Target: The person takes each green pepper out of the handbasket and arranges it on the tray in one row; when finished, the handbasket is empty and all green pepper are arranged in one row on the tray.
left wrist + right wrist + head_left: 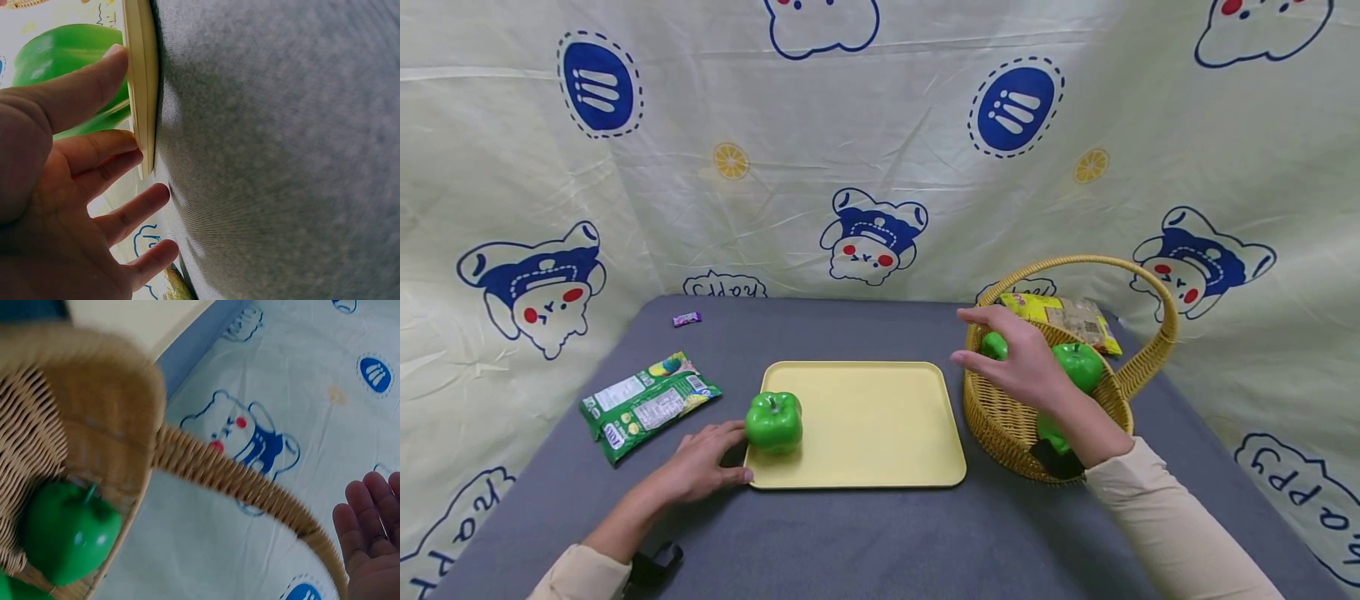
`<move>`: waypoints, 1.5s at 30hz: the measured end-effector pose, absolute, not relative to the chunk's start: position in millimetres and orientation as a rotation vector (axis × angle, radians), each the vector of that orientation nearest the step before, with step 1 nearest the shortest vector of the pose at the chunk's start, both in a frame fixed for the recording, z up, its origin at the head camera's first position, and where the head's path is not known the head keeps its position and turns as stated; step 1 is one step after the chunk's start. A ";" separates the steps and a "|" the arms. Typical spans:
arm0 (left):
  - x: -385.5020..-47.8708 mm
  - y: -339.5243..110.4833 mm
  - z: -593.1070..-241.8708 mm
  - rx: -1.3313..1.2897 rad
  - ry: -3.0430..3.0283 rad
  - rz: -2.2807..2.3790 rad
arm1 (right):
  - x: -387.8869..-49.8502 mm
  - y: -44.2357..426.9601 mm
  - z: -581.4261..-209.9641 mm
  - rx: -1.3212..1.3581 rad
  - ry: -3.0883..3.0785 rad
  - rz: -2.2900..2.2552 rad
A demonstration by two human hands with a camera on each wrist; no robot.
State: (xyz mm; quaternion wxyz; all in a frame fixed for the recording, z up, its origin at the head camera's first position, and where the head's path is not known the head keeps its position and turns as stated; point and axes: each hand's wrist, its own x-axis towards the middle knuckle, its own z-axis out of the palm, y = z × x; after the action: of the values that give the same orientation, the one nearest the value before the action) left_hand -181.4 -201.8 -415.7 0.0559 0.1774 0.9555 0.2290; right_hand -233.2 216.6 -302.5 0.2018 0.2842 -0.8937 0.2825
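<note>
A green bell pepper (774,422) sits at the left end of the yellow tray (872,425). My left hand (703,463) touches the tray's left edge, its thumb and fingers spread; in the left wrist view the hand (81,169) has fingertips against the tray rim (142,87). My right hand (1018,358) is over the wicker basket (1000,417), thumb and fingers apart and holding nothing. Inside the basket are several green items, among them a green apple-like fruit (70,531) in the right wrist view, where the right hand (375,537) shows beside the handle.
A green snack packet (651,404) lies left of the tray, with a small purple packet (687,319) farther back. Behind the basket is a yellow and clear packet (1075,321). The basket's handle (1157,333) arches up at the right. A printed cloth hangs behind the table.
</note>
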 end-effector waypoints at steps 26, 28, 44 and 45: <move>-181.0 -201.7 -415.2 0.542 2.908 0.699 | -268.9 276.2 -315.5 0.528 -2.511 0.877; -181.1 -201.8 -415.5 0.542 2.909 0.699 | -272.9 278.1 -317.2 0.499 -2.529 0.878; -181.6 -202.7 -416.9 0.548 2.901 0.700 | -302.2 283.1 -333.0 0.439 -2.761 0.851; -181.5 -202.6 -416.8 0.543 2.898 0.701 | -303.4 283.5 -333.5 0.440 -2.785 0.835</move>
State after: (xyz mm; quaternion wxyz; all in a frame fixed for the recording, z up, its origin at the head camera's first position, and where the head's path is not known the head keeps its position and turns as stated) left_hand -181.5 -202.6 -416.8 0.0556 0.1789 0.9548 0.2309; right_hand -303.4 283.5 -333.5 0.1004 0.1490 -0.9423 0.2825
